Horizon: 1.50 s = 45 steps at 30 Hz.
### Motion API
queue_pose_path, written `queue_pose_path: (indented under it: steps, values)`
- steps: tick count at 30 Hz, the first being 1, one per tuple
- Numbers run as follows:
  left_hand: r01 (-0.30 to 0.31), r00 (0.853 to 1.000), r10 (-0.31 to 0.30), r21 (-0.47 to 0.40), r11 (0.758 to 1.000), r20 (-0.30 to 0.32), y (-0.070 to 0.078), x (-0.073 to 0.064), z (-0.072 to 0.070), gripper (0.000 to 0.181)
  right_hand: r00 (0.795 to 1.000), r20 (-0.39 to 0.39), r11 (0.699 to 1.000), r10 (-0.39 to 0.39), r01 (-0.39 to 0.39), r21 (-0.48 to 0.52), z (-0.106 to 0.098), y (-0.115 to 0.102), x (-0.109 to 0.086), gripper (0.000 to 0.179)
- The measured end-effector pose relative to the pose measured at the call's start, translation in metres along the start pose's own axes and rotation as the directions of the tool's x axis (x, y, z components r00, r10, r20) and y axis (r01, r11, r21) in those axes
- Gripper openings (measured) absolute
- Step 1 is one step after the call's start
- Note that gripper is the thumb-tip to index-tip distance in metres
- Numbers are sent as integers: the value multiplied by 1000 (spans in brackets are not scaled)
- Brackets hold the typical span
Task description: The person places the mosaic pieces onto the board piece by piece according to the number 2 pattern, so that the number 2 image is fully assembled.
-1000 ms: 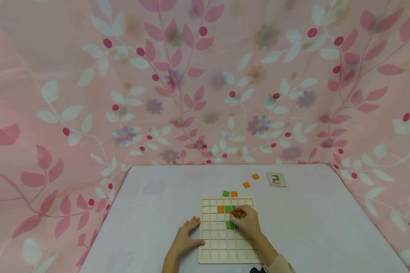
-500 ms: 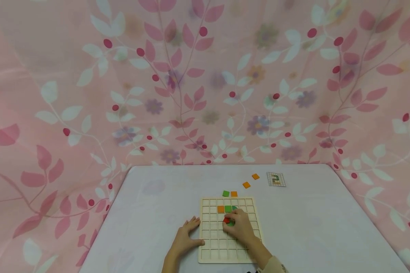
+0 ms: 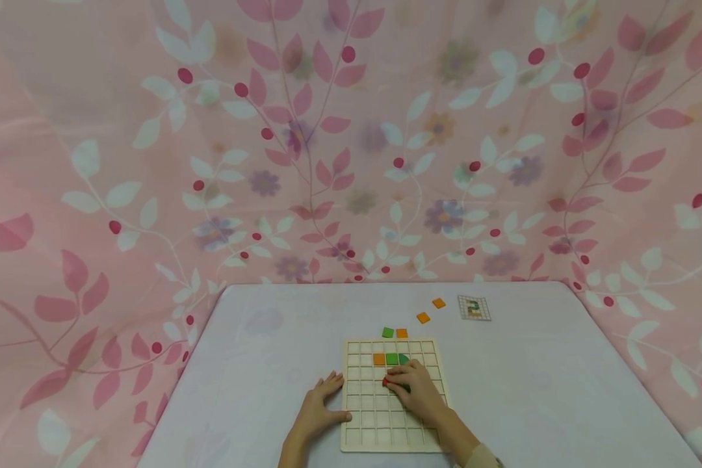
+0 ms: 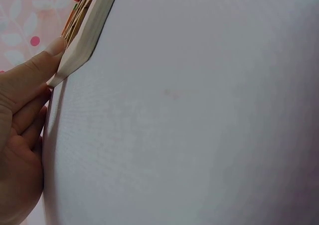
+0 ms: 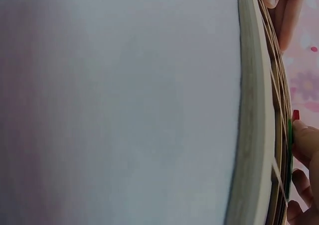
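In the head view my right hand (image 3: pixel 416 390) pinches a small red tile (image 3: pixel 385 382) between thumb and fingertips, over the middle of a wooden grid board (image 3: pixel 365 419). The right wrist view shows the red tile (image 5: pixel 296 115) tilted up at the fingertips, beside a green edge. Green pieces under that hand are mostly hidden. In an upper row sit an orange tile (image 3: pixel 379 359), a green tile (image 3: pixel 392 359) and a dark green rounded piece (image 3: pixel 403 359). My left hand (image 3: pixel 320 409) lies at the board's left side, thumb on the rim, fingers extended.
Beyond the board's far edge lie a green tile (image 3: pixel 388 333) and an orange tile (image 3: pixel 402 333). Farther back are two more orange tiles, one (image 3: pixel 424 318) nearer. A small patterned grid card (image 3: pixel 474 308) lies at the back right. Floral cloth (image 3: pixel 351 162) hangs behind the white table.
My right hand has moved left and slightly down over the board, bringing the red tile from the upper right toward the middle. The left hand has stayed put.
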<state>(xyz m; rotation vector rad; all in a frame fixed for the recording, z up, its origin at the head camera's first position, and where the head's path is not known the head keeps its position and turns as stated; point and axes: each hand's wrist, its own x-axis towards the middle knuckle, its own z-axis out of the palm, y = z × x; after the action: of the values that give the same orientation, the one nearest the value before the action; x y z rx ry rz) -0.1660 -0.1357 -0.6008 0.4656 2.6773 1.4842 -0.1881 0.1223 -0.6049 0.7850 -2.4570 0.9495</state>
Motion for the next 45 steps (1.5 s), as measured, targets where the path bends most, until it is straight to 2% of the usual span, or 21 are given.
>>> queue_pose_path:
  steps: [10,17,28,36,45]
  values:
    - [13,1000,-13,12,1000,2,0,-2,0,78,999,46,993,8,-13,116,-7,-3,2,17]
    - [13,1000,-13,2,1000,3,0,-3,0,78,996,72,994,50,-57,97,-7,-5,1,15]
    - [12,1000,-12,2,1000,-7,0,-3,1,78,995,88,994,48,-56,94,-7,-6,-2,15]
    - [29,999,-29,23,999,23,2,0,-1,79,993,105,995,54,-62,72,-9,-7,-3,14]
    - [98,991,-103,66,993,80,9,3,-8,83,998,47,999,-30,29,33,-4,-7,0,15]
